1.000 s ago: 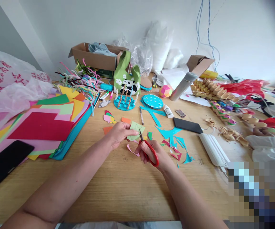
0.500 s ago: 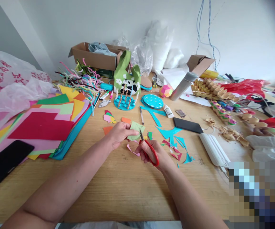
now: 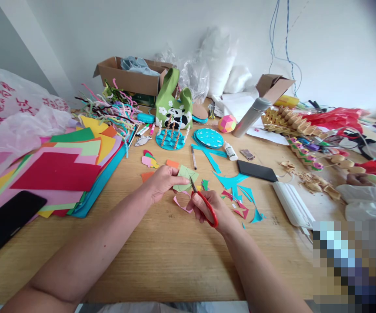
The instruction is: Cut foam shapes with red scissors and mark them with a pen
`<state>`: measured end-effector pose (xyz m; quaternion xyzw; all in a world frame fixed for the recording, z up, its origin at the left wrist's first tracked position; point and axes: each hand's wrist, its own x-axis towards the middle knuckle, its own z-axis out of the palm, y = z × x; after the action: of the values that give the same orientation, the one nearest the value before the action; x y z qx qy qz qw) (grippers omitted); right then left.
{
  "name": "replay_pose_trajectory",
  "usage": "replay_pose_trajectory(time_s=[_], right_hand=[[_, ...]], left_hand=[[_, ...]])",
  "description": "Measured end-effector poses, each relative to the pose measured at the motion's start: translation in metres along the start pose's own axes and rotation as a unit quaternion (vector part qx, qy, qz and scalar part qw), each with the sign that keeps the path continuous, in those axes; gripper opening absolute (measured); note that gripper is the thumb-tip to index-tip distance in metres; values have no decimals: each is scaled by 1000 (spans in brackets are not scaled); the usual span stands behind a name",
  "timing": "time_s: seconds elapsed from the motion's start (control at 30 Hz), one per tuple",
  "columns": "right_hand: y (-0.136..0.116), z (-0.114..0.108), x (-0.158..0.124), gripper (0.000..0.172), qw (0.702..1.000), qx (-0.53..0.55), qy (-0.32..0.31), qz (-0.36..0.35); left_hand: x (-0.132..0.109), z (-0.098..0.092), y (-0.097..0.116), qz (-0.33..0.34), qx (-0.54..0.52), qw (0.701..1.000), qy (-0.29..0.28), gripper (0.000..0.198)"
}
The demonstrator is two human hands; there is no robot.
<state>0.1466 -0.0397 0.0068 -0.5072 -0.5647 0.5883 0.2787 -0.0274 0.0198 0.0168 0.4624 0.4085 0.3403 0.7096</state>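
Observation:
Between thumb and fingers, my left hand (image 3: pixel 166 182) pinches a small light green paper square (image 3: pixel 184 173) with a faint outline drawn on it. My right hand (image 3: pixel 212 208) grips red-handled scissors (image 3: pixel 210 208), whose blades meet the paper's right edge. Beneath and around my hands lie a curved pink paper scrap (image 3: pixel 181 205), a green scrap (image 3: pixel 205 184), red offcuts (image 3: pixel 240 208) and orange pieces (image 3: pixel 148 176). Small cut shapes in pink, yellow, green and red (image 3: pixel 148 160) sit beyond my left hand. A pen (image 3: pixel 193 157) lies just past the green square.
At left are stacked coloured sheets (image 3: pixel 57 171) and a black phone (image 3: pixel 11 221). Blue offcuts (image 3: pixel 231 180), a glue bottle (image 3: pixel 230 151), a black slab (image 3: pixel 257 171) and a white power strip (image 3: pixel 292 204) lie right. A green panda bag (image 3: pixel 174 106) and grey flask (image 3: pixel 252 117) stand behind.
My right hand and the scissors have shifted very slightly. The left hand keeps its pinch on the green paper, and everything else stays in place.

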Motion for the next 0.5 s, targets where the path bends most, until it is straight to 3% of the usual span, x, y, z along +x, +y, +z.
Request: replay_pose_trajectory(time_s=[0.5], right_hand=[[-5,-1,-2,47,1000,-5,-1,10]], left_hand=[[2,-4,0,23,24,999,-29,20]])
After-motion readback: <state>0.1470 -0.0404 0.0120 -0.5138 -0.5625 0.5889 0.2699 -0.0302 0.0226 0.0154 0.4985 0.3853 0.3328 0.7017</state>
